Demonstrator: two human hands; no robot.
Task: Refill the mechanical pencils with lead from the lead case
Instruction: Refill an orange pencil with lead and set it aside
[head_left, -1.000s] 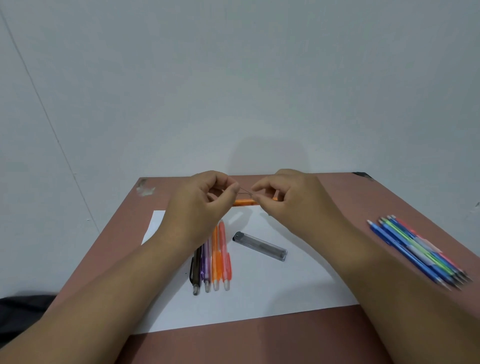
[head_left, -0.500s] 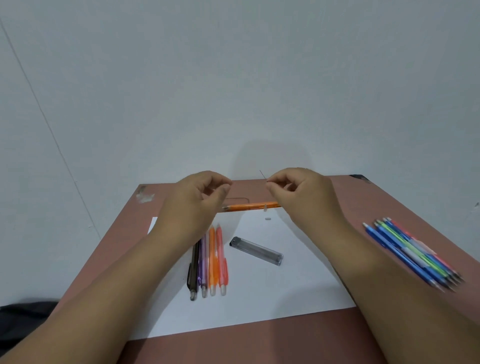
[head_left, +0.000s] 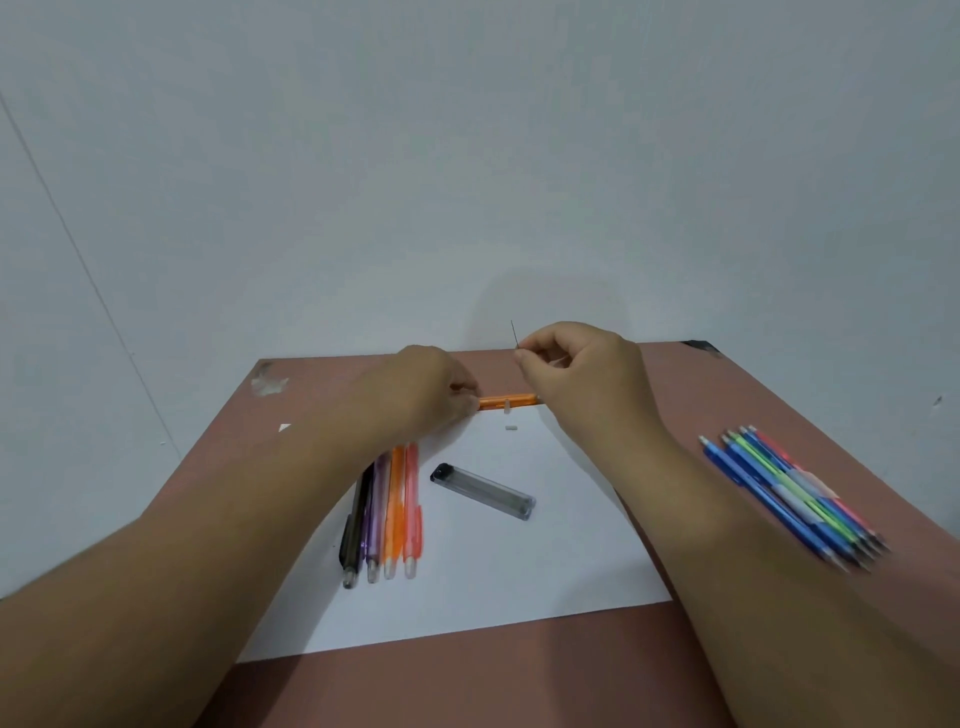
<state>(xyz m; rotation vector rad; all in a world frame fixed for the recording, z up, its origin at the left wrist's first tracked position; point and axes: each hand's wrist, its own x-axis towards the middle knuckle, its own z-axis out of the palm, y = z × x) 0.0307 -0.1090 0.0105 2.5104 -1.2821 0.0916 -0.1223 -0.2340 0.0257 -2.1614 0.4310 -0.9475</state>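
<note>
An orange mechanical pencil lies crosswise at the far edge of the white paper. My left hand grips its left end; its right end is hidden behind my right hand. That hand pinches a thin lead, which points upward above the pencil. A tiny white piece lies on the paper just below the pencil. The clear grey lead case lies slanted in the paper's middle, untouched. Black, purple, orange and pink pencils lie side by side under my left forearm.
A bunch of blue, green and pink pencils lies on the brown table to the right of my right forearm. The table stands against a plain grey wall. Scuffed spots mark its far left corner.
My hands have drawn apart. The right hand now holds the lead upright, away from the pencil. The left hand has lowered the orange pencil toward the paper's far edge.
</note>
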